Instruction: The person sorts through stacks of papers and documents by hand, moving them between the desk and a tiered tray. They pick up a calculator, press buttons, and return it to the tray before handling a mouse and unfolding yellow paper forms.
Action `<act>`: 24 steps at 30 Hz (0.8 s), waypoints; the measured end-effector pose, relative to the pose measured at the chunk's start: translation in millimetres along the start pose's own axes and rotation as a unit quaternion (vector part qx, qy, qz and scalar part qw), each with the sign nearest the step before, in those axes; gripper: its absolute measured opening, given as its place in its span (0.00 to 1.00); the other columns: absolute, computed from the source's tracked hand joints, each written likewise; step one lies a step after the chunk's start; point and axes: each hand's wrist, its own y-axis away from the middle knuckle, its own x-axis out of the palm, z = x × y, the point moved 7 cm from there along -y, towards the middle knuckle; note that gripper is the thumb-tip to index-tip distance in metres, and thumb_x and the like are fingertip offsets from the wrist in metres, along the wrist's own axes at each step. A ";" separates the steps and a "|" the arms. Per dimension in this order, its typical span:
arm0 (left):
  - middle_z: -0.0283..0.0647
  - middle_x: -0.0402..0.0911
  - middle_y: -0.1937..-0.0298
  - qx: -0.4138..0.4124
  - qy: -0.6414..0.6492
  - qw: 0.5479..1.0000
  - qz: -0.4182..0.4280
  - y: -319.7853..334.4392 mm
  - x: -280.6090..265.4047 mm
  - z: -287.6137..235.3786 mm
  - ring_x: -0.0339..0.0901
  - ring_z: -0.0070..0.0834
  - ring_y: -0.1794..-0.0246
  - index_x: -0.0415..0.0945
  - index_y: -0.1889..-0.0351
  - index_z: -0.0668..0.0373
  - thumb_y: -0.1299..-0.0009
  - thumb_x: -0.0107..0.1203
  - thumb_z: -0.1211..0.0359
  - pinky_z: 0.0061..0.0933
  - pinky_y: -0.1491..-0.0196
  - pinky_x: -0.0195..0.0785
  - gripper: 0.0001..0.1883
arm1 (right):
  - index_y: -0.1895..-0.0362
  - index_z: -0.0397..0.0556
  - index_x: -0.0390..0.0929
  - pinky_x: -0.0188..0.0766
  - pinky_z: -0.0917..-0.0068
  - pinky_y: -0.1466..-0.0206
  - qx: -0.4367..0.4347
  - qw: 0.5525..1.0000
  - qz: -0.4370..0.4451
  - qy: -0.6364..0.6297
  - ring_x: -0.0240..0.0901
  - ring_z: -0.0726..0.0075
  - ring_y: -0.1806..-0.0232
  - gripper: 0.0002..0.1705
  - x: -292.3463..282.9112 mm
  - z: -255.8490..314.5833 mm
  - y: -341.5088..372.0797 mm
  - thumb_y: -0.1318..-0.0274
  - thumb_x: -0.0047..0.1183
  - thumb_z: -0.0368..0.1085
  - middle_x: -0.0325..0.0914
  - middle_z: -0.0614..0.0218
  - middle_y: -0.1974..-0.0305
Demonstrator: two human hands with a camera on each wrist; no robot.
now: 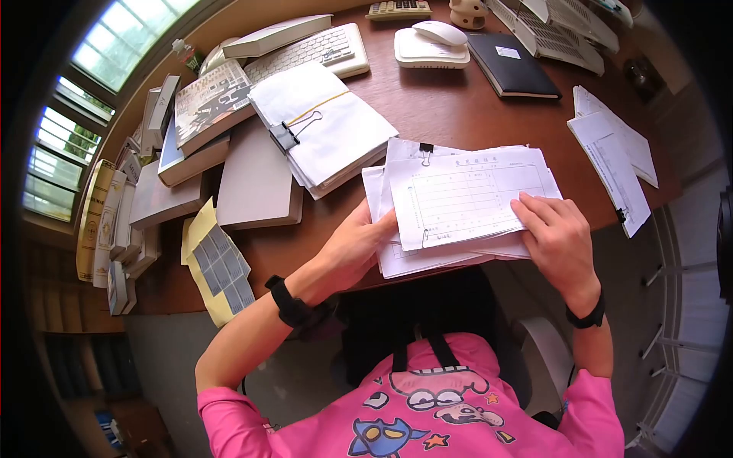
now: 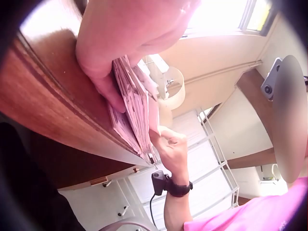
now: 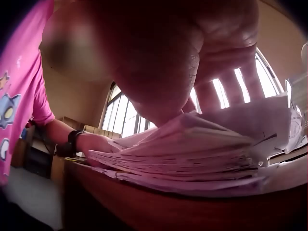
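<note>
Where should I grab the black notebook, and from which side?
I'd pinch the black notebook by its near edge, coming from the front, once your right hand lets go of the papers. It lies flat with bare desk before that edge, while white trays stand close on its right and a white box on its left.

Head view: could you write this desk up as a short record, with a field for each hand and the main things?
Left hand: grips the papers at their left
Right hand: holds their right side
Clip: black, at the papers' far edge
Bundle: clipped, yellow band across, left of the papers
Notebook: black, closed, farther back
Mouse: white, on a white box
Desk: brown
</note>
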 end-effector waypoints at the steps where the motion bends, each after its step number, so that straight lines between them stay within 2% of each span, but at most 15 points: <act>1: 0.45 0.67 0.35 -0.001 -0.009 1.000 0.002 0.0 0.8 0.1 0.69 0.33 0.38 0.56 0.32 0.65 0.23 0.43 0.65 0.36 0.37 0.65 0.24 | 0.58 0.45 0.82 0.72 0.65 0.57 0.000 1.000 0.000 0.000 0.77 0.60 0.61 0.18 1.0 2.7 1.2 0.60 0.58 0.27 0.82 0.62 0.60; 3: 0.45 0.67 0.35 -0.009 0.002 1.000 -0.017 1.3 3.7 -2.3 0.68 0.33 0.37 0.55 0.31 0.64 0.22 0.42 0.62 0.37 0.36 0.64 0.25 | 0.58 0.44 0.82 0.71 0.66 0.63 0.030 0.998 0.023 0.055 0.75 0.61 0.68 0.18 4.6 5.0 5.5 0.60 0.59 0.28 0.82 0.60 0.60; 5: 0.45 0.66 0.34 -0.019 0.013 0.999 -0.035 -0.4 0.9 -0.7 0.67 0.34 0.36 0.55 0.31 0.63 0.22 0.40 0.58 0.39 0.35 0.62 0.27 | 0.59 0.43 0.82 0.70 0.67 0.65 0.029 0.997 0.017 0.071 0.74 0.62 0.70 0.18 5.0 13.0 6.9 0.60 0.59 0.30 0.82 0.60 0.61; 7: 0.44 0.65 0.32 -0.037 0.096 0.994 -0.032 -4.8 -4.9 2.6 0.65 0.35 0.34 0.54 0.29 0.60 0.22 0.35 0.51 0.41 0.33 0.59 0.30 | 0.59 0.42 0.82 0.69 0.68 0.68 0.029 0.996 0.009 0.088 0.72 0.62 0.73 0.18 3.2 20.5 6.5 0.60 0.60 0.31 0.82 0.60 0.62; 11: 0.43 0.64 0.31 -0.034 0.090 0.995 -0.007 -2.7 5.0 -2.5 0.65 0.35 0.34 0.53 0.29 0.59 0.22 0.32 0.48 0.41 0.32 0.57 0.31 | 0.59 0.40 0.81 0.68 0.68 0.68 0.016 0.997 0.016 0.069 0.72 0.62 0.72 0.20 0.0 27.8 7.5 0.62 0.61 0.33 0.81 0.58 0.63; 17: 0.43 0.64 0.31 -0.040 0.052 0.997 -0.032 -0.5 8.2 -3.0 0.64 0.35 0.33 0.54 0.30 0.60 0.22 0.33 0.48 0.40 0.33 0.58 0.32 | 0.61 0.40 0.81 0.68 0.69 0.70 -0.030 0.996 0.050 0.061 0.71 0.64 0.73 0.19 -12.9 26.6 10.2 0.63 0.62 0.33 0.81 0.61 0.64; 19: 0.43 0.63 0.31 -0.031 0.022 0.999 -0.035 -1.5 6.1 -2.7 0.64 0.36 0.33 0.54 0.30 0.60 0.22 0.32 0.46 0.40 0.33 0.58 0.32 | 0.62 0.39 0.80 0.67 0.70 0.72 -0.022 1.000 0.016 0.013 0.70 0.64 0.75 0.18 -36.6 19.2 6.4 0.65 0.62 0.30 0.80 0.63 0.67; 21: 0.43 0.63 0.31 -0.042 0.038 0.998 -0.031 -1.7 5.2 -1.8 0.64 0.36 0.33 0.54 0.30 0.61 0.23 0.31 0.45 0.40 0.32 0.58 0.33 | 0.60 0.39 0.80 0.68 0.69 0.73 -0.005 1.000 -0.006 0.010 0.71 0.64 0.75 0.20 -55.1 9.1 7.3 0.65 0.61 0.27 0.80 0.63 0.67; 24: 0.44 0.63 0.31 -0.044 0.063 0.997 -0.029 -3.9 4.2 -1.5 0.64 0.37 0.33 0.54 0.29 0.61 0.23 0.30 0.43 0.41 0.31 0.57 0.36 | 0.55 0.40 0.79 0.71 0.68 0.69 0.051 0.994 -0.092 0.041 0.74 0.63 0.71 0.24 -75.1 -4.1 10.9 0.64 0.60 0.26 0.81 0.62 0.64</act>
